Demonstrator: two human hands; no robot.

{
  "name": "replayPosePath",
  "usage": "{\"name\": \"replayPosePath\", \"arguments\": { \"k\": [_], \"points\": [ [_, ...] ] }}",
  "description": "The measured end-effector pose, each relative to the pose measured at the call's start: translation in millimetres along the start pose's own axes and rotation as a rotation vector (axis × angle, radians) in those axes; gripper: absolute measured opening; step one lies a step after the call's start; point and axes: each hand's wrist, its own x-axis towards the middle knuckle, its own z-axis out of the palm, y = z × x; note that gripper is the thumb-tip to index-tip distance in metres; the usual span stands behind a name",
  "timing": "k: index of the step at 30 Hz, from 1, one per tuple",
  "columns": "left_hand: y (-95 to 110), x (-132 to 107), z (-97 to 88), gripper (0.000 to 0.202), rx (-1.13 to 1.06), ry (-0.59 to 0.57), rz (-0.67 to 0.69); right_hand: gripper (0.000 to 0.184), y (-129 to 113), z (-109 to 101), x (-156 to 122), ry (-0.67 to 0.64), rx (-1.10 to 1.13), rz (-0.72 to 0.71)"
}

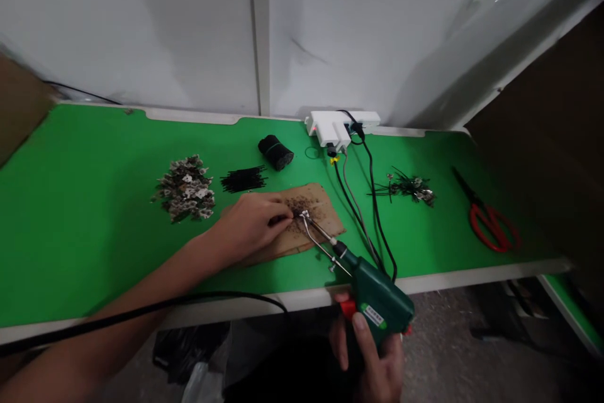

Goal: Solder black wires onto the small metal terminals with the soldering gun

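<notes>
Low at the near edge of the green table [94, 202], the right hand [372, 359] is closed around the grip of a green soldering gun [377, 299], with one finger beside the red trigger and the thumb lying along the side of the body. The gun's two thin metal prongs slant up and to the left, and their tip rests over a scrap of brown cardboard [325, 205] that lies flat on the table. The left hand [255, 217] lies palm down on that cardboard, its fingers drawn together and pinched on a small piece [284, 220] right at the gun's tip (too small to make out what it is). Left of the cardboard sits a heap of small metal parts [185, 188], and just behind the hand is a bundle of short black wires [243, 178], with a black roll [275, 151] further back. A white power strip [340, 123] stands against the wall, and dark cords run from it down toward the gun. To the right lie a tangle of wired pieces [408, 186] and, well apart, red-handled scissors [491, 224]. A black cable [141, 312] crosses over the left forearm at the table's front edge.
</notes>
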Motion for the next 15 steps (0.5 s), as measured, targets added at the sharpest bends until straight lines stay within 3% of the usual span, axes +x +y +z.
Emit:
{"name": "replayPosePath", "arguments": {
  "k": [4,5,9,11,13,15],
  "points": [
    [-0.6,0.7,-0.2,0.016,-0.009,-0.008,-0.008,0.023,-14.9,-21.3,25.5,-0.114,0.022,-0.327],
    [-0.7,0.7,-0.4,0.016,-0.011,-0.014,-0.019,0.022,-26.7,-27.4,37.9,-0.066,0.022,-0.410],
    [-0.7,0.6,-3.5,0.017,-0.037,-0.026,-0.050,0.021,-101.1,-39.3,103.6,-0.017,0.089,-0.726],
    [-0.9,1.1,-6.3,0.019,-0.039,-0.037,-0.046,0.026,-144.3,-35.3,142.1,-0.036,0.110,-0.931],
    [-2.1,2.1,-8.9,0.020,-0.038,-0.053,-0.043,0.015,-181.6,-26.7,183.2,-0.010,0.160,-1.147],
    [-4.7,3.3,-10.6,0.021,-0.052,-0.070,-0.055,0.007,-206.9,-16.9,225.9,-0.018,0.299,-1.244]
  ]
}}
